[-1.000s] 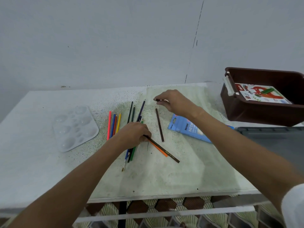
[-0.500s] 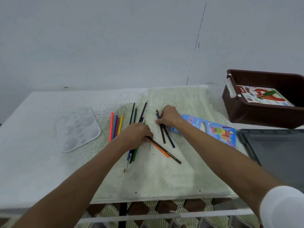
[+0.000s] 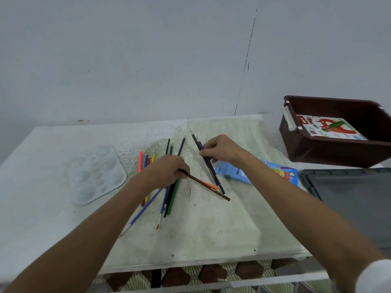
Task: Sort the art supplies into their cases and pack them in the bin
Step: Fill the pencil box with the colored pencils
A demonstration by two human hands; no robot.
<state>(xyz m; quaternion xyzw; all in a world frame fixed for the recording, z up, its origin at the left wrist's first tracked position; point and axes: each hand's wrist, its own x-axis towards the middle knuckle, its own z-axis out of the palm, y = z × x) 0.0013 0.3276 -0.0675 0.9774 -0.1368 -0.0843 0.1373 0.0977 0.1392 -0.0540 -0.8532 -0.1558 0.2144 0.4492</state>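
Near the centre of the frame the left hand (image 3: 167, 171) lies knuckles-up over a loose cluster of coloured pencils (image 3: 170, 193), its fingers curled together around the near end of a dark brown pencil (image 3: 208, 187) that runs out toward the lower right, crossing an orange pencil (image 3: 209, 184) lying just beneath it. Slightly higher and to the right, the right hand (image 3: 222, 150) pinches two dark pencils (image 3: 204, 157), one brownish and one purple, between thumb and fingertips; their tips point toward the upper left and their lower ends reach down to the orange and brown ones. Left of the left hand a red, a blue and a yellow pencil (image 3: 140, 160) lie side by side, partly hidden by the wrist, and two thin paintbrushes (image 3: 159, 220) stick out below the cluster toward the lower centre. A blue pencil case box (image 3: 273, 173) lies flat under the right forearm, right of centre. At the left of the frame sits a clear plastic paint palette (image 3: 95, 173). In the upper right a brown bin (image 3: 321, 151) holds a box of oil pastels (image 3: 330, 129), and just below it, at the right edge, lies a grey lid (image 3: 349, 197). All of it rests on a speckled white table (image 3: 42, 187) against a pale wall.
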